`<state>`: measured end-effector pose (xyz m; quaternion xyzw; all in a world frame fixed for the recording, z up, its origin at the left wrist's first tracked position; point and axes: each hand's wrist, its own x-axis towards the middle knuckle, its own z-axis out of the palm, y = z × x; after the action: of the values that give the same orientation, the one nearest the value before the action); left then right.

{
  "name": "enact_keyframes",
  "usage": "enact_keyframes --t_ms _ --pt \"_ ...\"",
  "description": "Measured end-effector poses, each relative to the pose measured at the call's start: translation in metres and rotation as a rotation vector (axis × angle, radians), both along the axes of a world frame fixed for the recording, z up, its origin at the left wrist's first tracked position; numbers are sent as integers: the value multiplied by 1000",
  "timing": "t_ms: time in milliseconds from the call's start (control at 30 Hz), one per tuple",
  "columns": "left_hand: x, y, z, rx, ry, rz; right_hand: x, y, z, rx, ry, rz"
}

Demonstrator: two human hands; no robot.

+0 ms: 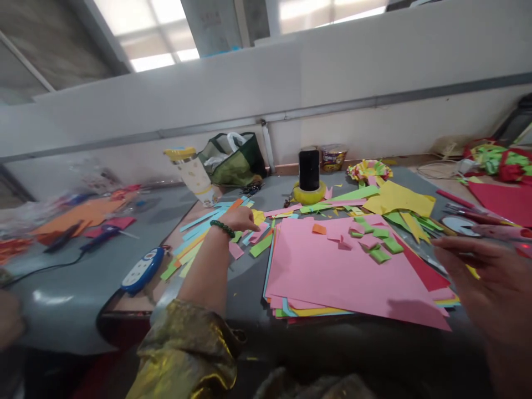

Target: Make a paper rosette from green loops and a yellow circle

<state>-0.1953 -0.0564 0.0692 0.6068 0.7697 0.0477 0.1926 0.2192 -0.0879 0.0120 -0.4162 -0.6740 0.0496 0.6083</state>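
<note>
My left hand [241, 220], with a green bead bracelet at the wrist, is over coloured paper strips [261, 245] left of the paper stack. Its fingers are curled together, and what they hold, if anything, is too small to make out. My right hand [482, 271] is beside the right edge of the stack, blurred, with thumb and fingers apart and nothing visible between them. Pink sheets [324, 271] top the stack, and small green pieces [379, 255], pink pieces and one orange piece [319, 229] lie on them.
A phone [309, 170] stands in a yellow tape roll [310, 194] at the back. Left of it are a tumbler [193, 178] and a green bag [239, 166]. A blue-white device [142, 270] lies left of my arm. Yellow paper [401, 199] and scissors [459, 225] lie right.
</note>
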Motion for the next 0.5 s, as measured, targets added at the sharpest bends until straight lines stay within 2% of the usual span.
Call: enact_keyframes --t_ms 133,267,333,500 --pt "10 6 -11 -69 47 -25 0 0 -3 -25 18 -94" --pt "16 8 -11 -125 68 -77 2 -3 4 147 -62 -28" --pt "18 8 -8 -118 73 -97 3 -4 8 173 -80 34" --pt "21 7 -1 -61 55 -87 4 -2 9 -37 132 166"
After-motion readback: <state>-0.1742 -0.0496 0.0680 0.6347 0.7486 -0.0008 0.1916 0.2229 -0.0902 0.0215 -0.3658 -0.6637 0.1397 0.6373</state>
